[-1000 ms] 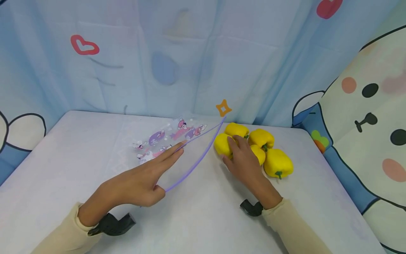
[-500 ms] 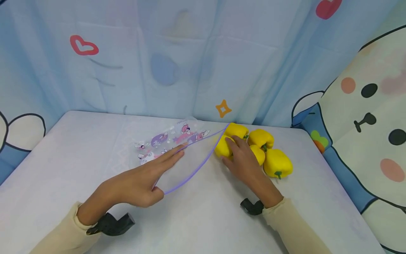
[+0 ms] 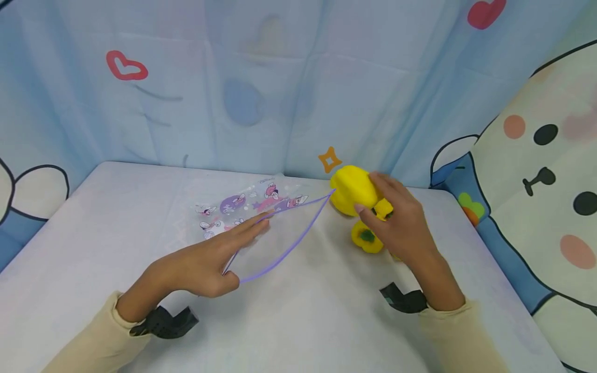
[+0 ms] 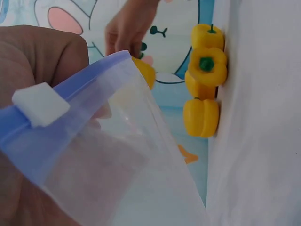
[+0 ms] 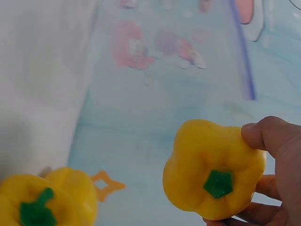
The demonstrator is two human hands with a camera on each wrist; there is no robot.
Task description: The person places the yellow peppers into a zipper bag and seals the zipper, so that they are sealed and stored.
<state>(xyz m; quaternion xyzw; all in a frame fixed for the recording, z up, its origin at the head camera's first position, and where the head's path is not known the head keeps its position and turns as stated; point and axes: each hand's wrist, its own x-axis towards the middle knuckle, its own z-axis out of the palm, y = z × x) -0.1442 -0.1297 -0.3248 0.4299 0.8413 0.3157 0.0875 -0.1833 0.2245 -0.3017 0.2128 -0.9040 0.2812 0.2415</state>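
Note:
My left hand (image 3: 196,272) holds open the mouth of a clear zip bag (image 3: 233,203) printed with pink and purple cartoon figures. Purple edging runs round its mouth, and a white slider (image 4: 41,104) shows close to that hand in the left wrist view. My right hand (image 3: 403,228) grips a yellow bell pepper (image 3: 352,189) by its side, lifted off the table near the bag's far corner. Its green stem end (image 5: 218,183) faces the right wrist camera. Other yellow peppers (image 3: 366,237) stand on the table, partly hidden beneath the right hand.
In the left wrist view several peppers (image 4: 207,66) stand grouped on the white table (image 3: 298,331). A pale blue curtain (image 3: 186,103) hangs behind the table's back edge. At the right is a cloth with a large cartoon animal (image 3: 536,176).
My right hand has picked up one pepper from the group, raising it and shifting to the right. The left hand and the bag have hardly moved.

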